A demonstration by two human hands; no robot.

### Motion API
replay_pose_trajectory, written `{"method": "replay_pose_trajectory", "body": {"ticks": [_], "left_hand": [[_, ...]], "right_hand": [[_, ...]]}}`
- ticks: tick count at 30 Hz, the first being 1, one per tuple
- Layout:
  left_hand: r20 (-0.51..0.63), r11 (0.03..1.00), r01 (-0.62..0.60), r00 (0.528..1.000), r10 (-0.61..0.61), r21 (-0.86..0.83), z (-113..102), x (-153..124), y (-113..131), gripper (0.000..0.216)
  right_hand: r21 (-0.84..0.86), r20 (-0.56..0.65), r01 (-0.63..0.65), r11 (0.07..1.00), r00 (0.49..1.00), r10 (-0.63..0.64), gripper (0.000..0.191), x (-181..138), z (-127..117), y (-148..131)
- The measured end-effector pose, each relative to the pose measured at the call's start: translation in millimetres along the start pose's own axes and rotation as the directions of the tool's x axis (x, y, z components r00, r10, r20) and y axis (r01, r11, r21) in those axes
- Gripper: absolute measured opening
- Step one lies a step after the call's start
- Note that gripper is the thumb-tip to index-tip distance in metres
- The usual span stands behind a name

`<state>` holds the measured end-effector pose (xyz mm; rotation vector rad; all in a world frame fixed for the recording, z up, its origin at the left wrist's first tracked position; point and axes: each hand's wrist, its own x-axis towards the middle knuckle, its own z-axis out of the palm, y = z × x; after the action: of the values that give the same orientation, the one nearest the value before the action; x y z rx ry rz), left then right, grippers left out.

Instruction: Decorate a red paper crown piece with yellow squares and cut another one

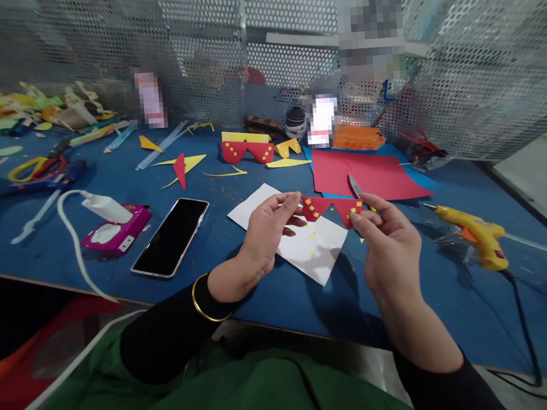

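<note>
Between my two hands is a red paper cutout shaped like glasses [311, 207], dotted with small yellow squares. My left hand [268, 227] pinches its left end between thumb and fingers. At the other end, my right hand [388, 240] grips the cutout with thumb and fingertips. Below it lies a white sheet of paper [322, 264] with several tiny yellow paper bits on it. Scissors [354, 185] show just behind my right fingers, partly hidden. Farther back stands a similar red glasses cutout [248, 152] with yellow squares, next to a smaller orange one [288, 148].
A yellow glue gun [479, 231] lies at the right, its cord running off the front edge. Red paper [369, 173] lies behind my hands. At the left are a black-screened phone [171, 238] and a pink power socket [119, 234]. Perforated metal panels [206, 47] stand behind the blue table [235, 195].
</note>
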<state>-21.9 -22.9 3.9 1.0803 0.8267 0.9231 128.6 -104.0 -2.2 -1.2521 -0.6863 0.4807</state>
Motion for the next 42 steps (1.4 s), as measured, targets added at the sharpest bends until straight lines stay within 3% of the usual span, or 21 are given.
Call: {"method": "replay_pose_trajectory", "body": {"ticks": [5,8,11,13,17,19,23,27,28,31,38,42], "left_hand": [[-0.068,0.935,-0.229,0.964,0.256,0.272,-3,0,6,0.023],[0.089,0.772,-0.426,0.894,0.439,0.472,-5,-2,12,0.007],[0.214,0.635,-0.505,0.851,0.479,0.585,-7,-1,16,0.009],[0.242,0.614,-0.469,0.876,0.418,0.635,-8,2,17,0.015],[0.211,0.658,-0.342,0.938,0.274,0.671,-13,11,23,0.018],[0.175,0.692,-0.315,0.948,0.267,0.649,-16,17,28,0.017],[0.108,0.707,-0.329,0.934,0.339,0.626,-21,35,38,0.015],[0.046,0.599,-0.329,0.898,0.437,0.73,-22,58,47,0.018],[0.031,0.541,-0.301,0.892,0.451,0.785,-21,66,49,0.018],[-0.009,0.485,-0.248,0.884,0.467,0.839,-15,96,51,0.016],[-0.038,0.391,-0.123,0.924,0.38,0.912,14,180,42,0.012],[-0.065,0.347,-0.06,0.939,0.339,0.936,25,215,39,0.012]], "right_hand": [[-0.027,0.046,0.017,0.999,0.999,-0.016,0.041,0,-3,0],[-0.084,0.111,0.047,0.995,0.993,-0.037,0.044,-1,-6,2],[-0.153,0.161,0.067,0.986,0.986,-0.042,0.046,-3,-8,5],[-0.183,0.187,0.07,0.981,0.982,-0.035,0.045,-4,-8,6],[-0.235,0.248,0.081,0.969,0.968,-0.021,0.046,6,-14,8],[-0.324,0.292,0.147,0.935,0.955,-0.048,0.048,20,-21,8],[-0.553,0.316,0.296,0.778,0.939,-0.133,0.047,59,-37,12],[-0.658,0.295,0.326,0.679,0.941,-0.165,0.043,80,-50,25],[-0.675,0.306,0.336,0.657,0.937,-0.166,0.042,81,-52,28],[-0.695,0.381,0.394,0.601,0.911,-0.156,0.039,77,-55,37],[-0.68,0.509,0.524,0.513,0.841,-0.186,0.03,69,-54,40],[-0.659,0.562,0.59,0.466,0.798,-0.215,0.026,68,-52,42]]}}
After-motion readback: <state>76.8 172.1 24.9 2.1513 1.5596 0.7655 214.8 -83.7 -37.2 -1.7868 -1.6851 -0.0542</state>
